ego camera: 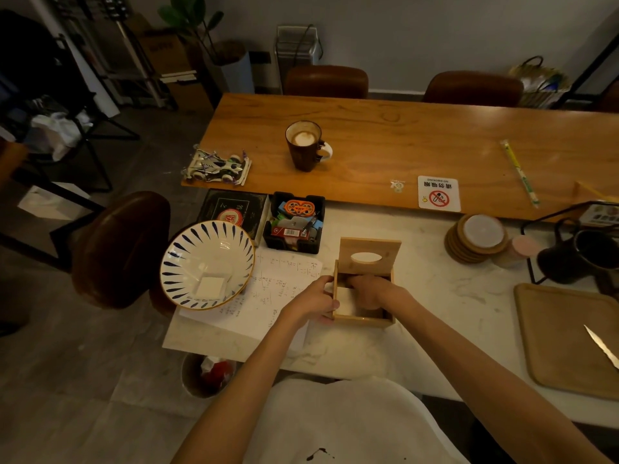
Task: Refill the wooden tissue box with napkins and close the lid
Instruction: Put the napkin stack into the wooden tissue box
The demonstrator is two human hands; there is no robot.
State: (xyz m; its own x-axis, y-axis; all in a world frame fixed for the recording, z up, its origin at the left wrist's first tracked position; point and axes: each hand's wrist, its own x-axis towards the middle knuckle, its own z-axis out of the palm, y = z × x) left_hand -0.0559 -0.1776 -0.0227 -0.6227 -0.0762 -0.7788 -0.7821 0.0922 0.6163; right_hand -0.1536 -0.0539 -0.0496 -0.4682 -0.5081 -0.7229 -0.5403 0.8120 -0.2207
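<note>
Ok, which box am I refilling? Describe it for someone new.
On the white marble counter, right of the blue-striped bowl, sits the wooden tissue box with both hands at it. Unlike the black organiser behind, its lid stands upright with an oval slot.

The tissue box [363,321] between the hands is showing pale, matt wood, and its raised lid [370,251] is showing the same. Under the hands the counter [435,296] is looking like smooth white marble. Left of the left hand [313,304], the bowl [187,259] is shining as glossy ceramic over matt paper [278,296]. Far right of the right hand [368,291], a knife blade [601,346] is gleaming like metal on a matt wooden tray [552,329].
</note>
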